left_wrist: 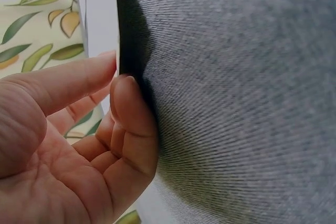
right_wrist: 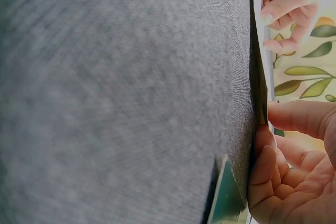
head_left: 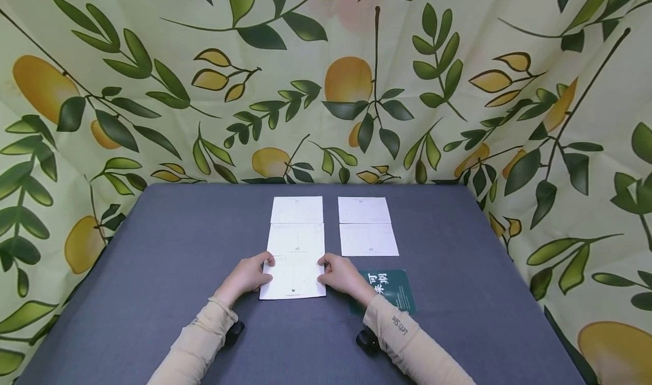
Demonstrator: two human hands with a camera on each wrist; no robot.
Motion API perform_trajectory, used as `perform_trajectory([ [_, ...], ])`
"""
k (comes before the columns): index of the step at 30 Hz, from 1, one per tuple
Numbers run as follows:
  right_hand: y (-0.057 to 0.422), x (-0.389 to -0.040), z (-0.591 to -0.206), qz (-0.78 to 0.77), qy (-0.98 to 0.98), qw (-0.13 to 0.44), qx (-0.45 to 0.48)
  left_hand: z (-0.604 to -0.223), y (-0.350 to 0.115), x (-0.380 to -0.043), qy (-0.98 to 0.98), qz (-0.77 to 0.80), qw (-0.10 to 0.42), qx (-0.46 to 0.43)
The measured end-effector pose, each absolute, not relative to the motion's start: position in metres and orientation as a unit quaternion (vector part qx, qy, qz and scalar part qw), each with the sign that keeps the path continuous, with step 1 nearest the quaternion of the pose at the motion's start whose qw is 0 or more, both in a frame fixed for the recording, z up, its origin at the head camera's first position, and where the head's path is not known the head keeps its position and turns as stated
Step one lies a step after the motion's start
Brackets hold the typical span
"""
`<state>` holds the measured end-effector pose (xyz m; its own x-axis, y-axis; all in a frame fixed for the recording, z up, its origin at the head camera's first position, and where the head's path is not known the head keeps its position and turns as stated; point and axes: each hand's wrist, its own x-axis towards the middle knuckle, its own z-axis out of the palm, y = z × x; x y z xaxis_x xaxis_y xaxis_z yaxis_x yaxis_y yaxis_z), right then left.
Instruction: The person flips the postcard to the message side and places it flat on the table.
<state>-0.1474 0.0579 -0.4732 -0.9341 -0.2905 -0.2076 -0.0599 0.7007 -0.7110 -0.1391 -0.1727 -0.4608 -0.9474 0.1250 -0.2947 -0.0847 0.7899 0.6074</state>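
A white postcard (head_left: 294, 280) with faint print lies lowest in the left column on the cloth. My left hand (head_left: 247, 276) pinches its left edge between thumb and fingers. On the opposite edge my right hand (head_left: 344, 276) has the same kind of pinch. Both wrist views show the postcard's near edge lifted a little off the cloth, with shadow beneath. Its far edge meets a second white postcard (head_left: 295, 238), and a third (head_left: 297, 210) lies beyond that. Under my right forearm, a dark green postcard (head_left: 399, 291) with white characters is partly covered.
To the right, two more white postcards (head_left: 364, 210) form a second column, with a narrow strip of cloth between the columns. A grey cloth (head_left: 168, 272) covers the table. Behind it hangs a curtain (head_left: 305, 113) printed with leaves and fruit.
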Motion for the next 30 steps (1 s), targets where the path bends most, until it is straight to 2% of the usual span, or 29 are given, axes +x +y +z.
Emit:
perform_trajectory([
  [7, 0.0565, -0.1469, -0.4734, -0.372, 0.91, 0.154, -0.099, -0.4602, -0.1712, -0.1379, 0.936, 0.316, 0.155, 0.008],
  [14, 0.0559, -0.1459, -0.4727, -0.36, 0.916, 0.143, -0.107, -0.459, -0.1683, -0.1374, 0.955, 0.268, 0.126, 0.037],
  [22, 0.0551, -0.1459, -0.471, -0.354, 0.918, 0.147, -0.105, -0.4565, -0.1671, -0.1384, 0.957, 0.257, 0.133, 0.025],
  [30, 0.0536, -0.1466, -0.4709, -0.348, 0.92, 0.151, -0.096, -0.456, -0.1682, -0.1383, 0.96, 0.25, 0.118, 0.04],
])
